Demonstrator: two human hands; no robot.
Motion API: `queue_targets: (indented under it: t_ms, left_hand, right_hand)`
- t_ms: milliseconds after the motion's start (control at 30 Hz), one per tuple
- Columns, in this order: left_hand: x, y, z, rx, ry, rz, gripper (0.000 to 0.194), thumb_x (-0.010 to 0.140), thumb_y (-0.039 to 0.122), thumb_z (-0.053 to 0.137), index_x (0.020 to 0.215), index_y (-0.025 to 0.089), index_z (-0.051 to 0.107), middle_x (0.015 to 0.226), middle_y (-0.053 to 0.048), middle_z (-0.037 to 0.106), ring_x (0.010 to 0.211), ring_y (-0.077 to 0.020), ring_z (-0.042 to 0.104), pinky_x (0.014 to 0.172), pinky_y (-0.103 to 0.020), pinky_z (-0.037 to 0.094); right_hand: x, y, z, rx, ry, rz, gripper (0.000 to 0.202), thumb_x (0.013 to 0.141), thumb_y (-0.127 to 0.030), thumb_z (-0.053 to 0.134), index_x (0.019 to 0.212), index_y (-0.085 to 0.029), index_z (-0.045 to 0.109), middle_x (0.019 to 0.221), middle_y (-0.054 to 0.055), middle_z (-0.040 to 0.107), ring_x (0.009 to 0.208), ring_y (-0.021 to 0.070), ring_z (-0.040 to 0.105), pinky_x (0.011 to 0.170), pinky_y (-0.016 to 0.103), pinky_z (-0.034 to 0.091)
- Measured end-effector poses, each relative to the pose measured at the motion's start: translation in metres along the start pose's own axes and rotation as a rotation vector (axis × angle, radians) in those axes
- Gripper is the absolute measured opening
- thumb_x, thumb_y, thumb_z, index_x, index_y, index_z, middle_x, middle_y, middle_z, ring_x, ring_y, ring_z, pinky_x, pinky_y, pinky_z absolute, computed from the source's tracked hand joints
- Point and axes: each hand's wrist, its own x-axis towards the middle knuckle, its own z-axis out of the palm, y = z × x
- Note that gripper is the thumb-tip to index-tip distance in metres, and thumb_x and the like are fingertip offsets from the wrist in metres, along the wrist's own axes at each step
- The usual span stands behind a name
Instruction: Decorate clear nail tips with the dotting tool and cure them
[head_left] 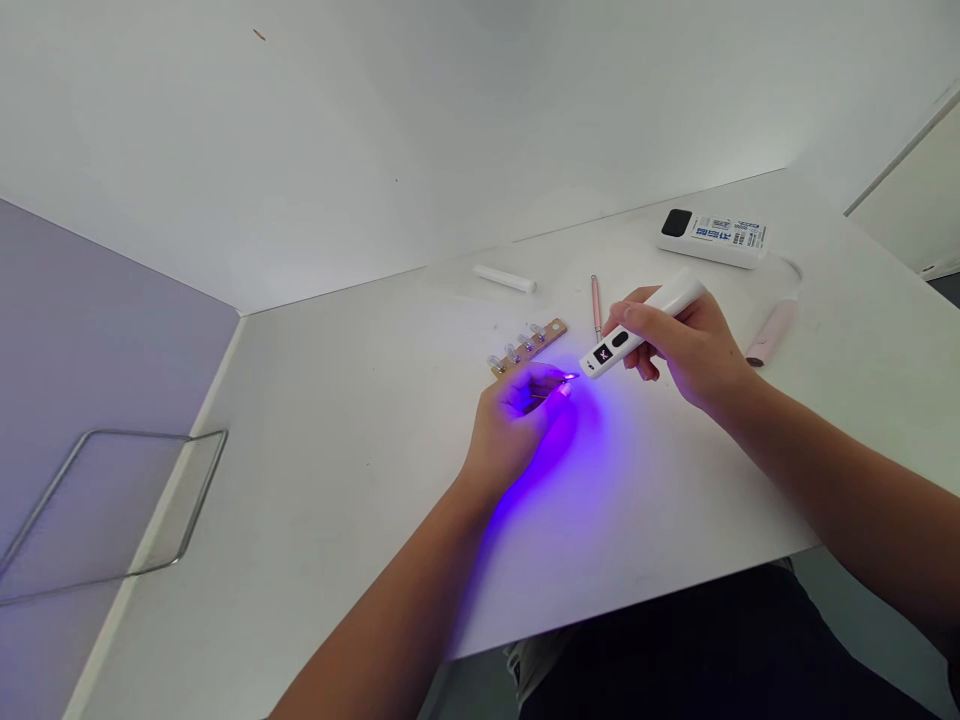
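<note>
White table (pixel 315 460) at centre, purple wall (pixel 90 290) at left of frame. Right hand (pixel 694 340) grasps handheld UV lamp (pixel 645 318); violet-lit left hand (pixel 517 415) curls, grip unclear.

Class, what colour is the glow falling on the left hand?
Blue-violet on the left hand, seen best in the head view.
</note>
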Motion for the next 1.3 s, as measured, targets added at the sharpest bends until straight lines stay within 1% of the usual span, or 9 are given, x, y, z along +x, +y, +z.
queue_targets:
  t_ms: [233,700,1000,1300]
  left_hand:
    - [-0.002,0.001,0.001,-0.006,-0.014,-0.025,0.012,0.084,0.030,0.079,0.093,0.022,0.079,0.097,-0.006,0.082,0.089,-0.0211,0.077,0.088,-0.037,0.063]
    - [-0.004,0.009,0.005,-0.033,-0.028,-0.085,0.015,0.081,0.034,0.079,0.089,0.022,0.077,0.093,-0.005,0.082,0.083,-0.0198,0.074,0.079,-0.034,0.061]
    - [-0.003,0.010,0.004,-0.014,-0.030,-0.068,0.014,0.080,0.033,0.078,0.088,0.022,0.078,0.092,-0.005,0.082,0.083,-0.0202,0.074,0.079,-0.035,0.061]
    - [-0.004,0.008,0.005,-0.050,-0.026,-0.084,0.016,0.079,0.031,0.079,0.091,0.021,0.079,0.096,-0.005,0.082,0.086,-0.0196,0.074,0.084,-0.035,0.059]
  right_hand:
    - [0.000,0.001,0.001,-0.005,0.000,-0.001,0.026,0.088,-0.037,0.076,0.071,-0.017,0.076,0.062,0.003,0.063,0.051,0.0114,0.057,0.041,0.023,0.039]
    - [-0.002,-0.003,0.005,-0.022,0.010,-0.002,0.024,0.088,-0.031,0.076,0.069,-0.015,0.075,0.058,0.001,0.061,0.048,0.0096,0.056,0.040,0.021,0.038]
    - [-0.002,-0.003,0.004,-0.016,0.003,-0.001,0.025,0.087,-0.033,0.077,0.069,-0.015,0.076,0.059,0.002,0.062,0.049,0.0097,0.056,0.040,0.021,0.038]
    - [-0.001,-0.001,0.004,-0.021,0.001,-0.008,0.027,0.088,-0.034,0.076,0.069,-0.015,0.075,0.060,0.002,0.062,0.049,0.0102,0.056,0.040,0.022,0.039]
